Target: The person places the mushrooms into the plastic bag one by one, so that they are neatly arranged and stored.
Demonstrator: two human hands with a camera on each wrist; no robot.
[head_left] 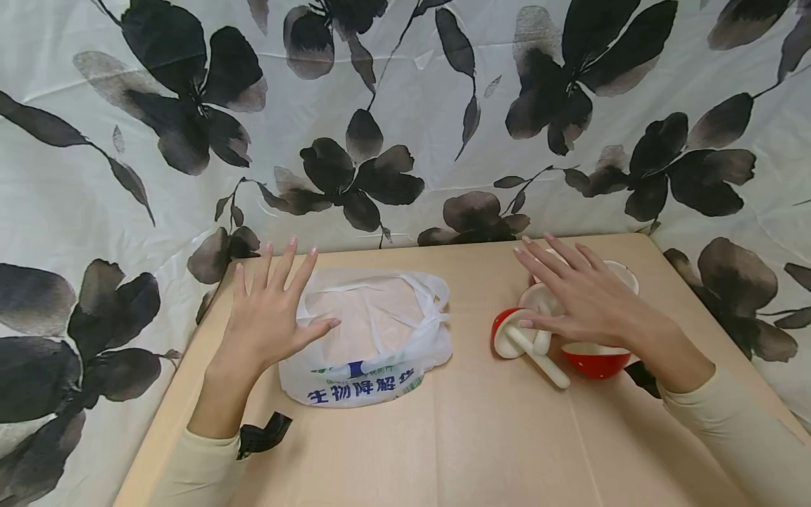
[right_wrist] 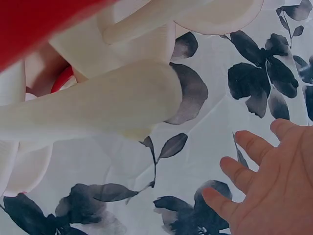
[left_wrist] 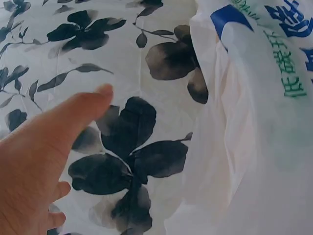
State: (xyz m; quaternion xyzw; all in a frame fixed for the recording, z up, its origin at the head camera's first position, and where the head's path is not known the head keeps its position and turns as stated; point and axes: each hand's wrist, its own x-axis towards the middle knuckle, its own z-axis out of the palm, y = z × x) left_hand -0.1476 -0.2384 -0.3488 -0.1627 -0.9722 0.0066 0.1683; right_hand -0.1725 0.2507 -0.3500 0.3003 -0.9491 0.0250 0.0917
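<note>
My left hand (head_left: pixel 266 317) is held with fingers spread at the left side of a white plastic bag (head_left: pixel 380 345). The bag lies flat with its handles knotted at the right, and blue and green print shows on its front. In the left wrist view the hand (left_wrist: pixel 44 161) appears apart from the bag (left_wrist: pixel 274 161). My right hand (head_left: pixel 589 303), fingers straight, hovers over several red-and-white mushroom-shaped pieces. One red-capped mushroom (head_left: pixel 507 334) lies tilted, its white stem toward the front. A rounded red piece (head_left: pixel 595 362) shows below the hand, which partly hides the group.
The light wooden table (head_left: pixel 443 451) has its far edge against a white cloth (head_left: pixel 443 91) with dark flower print. The cloth also hangs at both sides. A black strap (head_left: pixel 265 433) is on the left wrist.
</note>
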